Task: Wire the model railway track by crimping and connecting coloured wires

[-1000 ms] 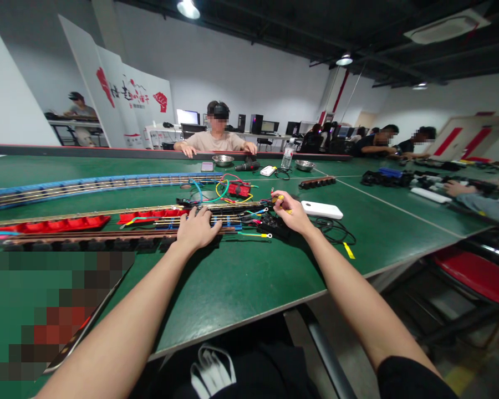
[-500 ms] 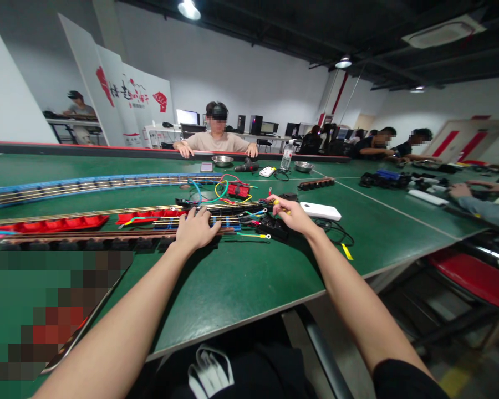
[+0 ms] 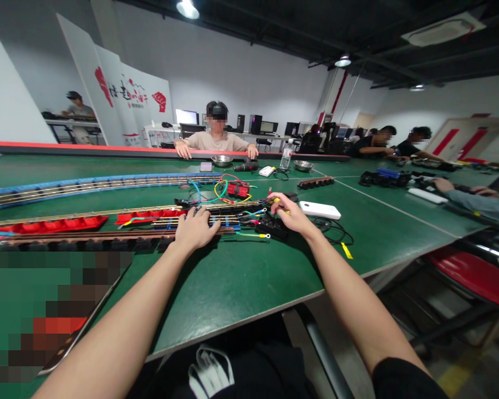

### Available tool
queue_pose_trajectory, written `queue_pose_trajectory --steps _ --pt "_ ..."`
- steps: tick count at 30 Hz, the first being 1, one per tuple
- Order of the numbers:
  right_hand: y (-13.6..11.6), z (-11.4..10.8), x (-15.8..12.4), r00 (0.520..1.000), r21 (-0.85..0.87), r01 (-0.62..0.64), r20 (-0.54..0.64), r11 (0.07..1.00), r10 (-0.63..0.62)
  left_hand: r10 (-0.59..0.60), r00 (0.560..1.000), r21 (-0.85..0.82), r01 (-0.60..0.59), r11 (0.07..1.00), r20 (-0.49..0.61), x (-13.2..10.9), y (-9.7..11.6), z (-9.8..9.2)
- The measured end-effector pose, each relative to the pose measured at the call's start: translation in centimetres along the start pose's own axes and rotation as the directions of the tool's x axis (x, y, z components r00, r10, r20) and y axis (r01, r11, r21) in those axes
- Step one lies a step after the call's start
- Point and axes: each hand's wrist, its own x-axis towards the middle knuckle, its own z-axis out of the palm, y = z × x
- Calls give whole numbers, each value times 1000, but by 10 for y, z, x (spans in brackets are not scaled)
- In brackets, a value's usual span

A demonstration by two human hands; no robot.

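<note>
My left hand (image 3: 195,230) lies palm down with fingers spread across a blue-based rail strip (image 3: 228,225) with metal rails. My right hand (image 3: 291,215) is closed around a small yellow-handled tool (image 3: 277,200); its tip is too small to make out. Below the right hand sits a black block (image 3: 272,226) at the end of the rail strips. Loose coloured wires with ring terminals (image 3: 258,236) stick out between the two hands. Red channel pieces (image 3: 149,216) and a brown-railed strip (image 3: 120,237) run alongside to the left.
Beyond my hands lie a red block with wires (image 3: 238,189), a long blue rail strip (image 3: 87,184), a drill (image 3: 247,166), metal bowls (image 3: 222,160) and a bottle (image 3: 286,156). A white device (image 3: 320,210) with black cable is on the right. A person (image 3: 217,138) sits opposite.
My right hand has shifted very slightly and its fingers have turned a little around the yellow-handled tool. My left hand stays in place. A co-worker's hand at the right has moved left.
</note>
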Motion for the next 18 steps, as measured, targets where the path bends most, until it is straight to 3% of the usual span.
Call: queue_pose_trajectory --steps 4,10,18 --pt "4 2 5 994 195 -38 -97 980 58 5 1000 11 -5 1000 -10 0 0 1" --pt "3 -3 8 927 433 -219 -188 874 326 6 1000 23 -6 1000 3 0 -1 2" --pt "6 0 9 898 545 -224 -207 808 389 9 1000 22 -9 1000 -9 0 0 1"
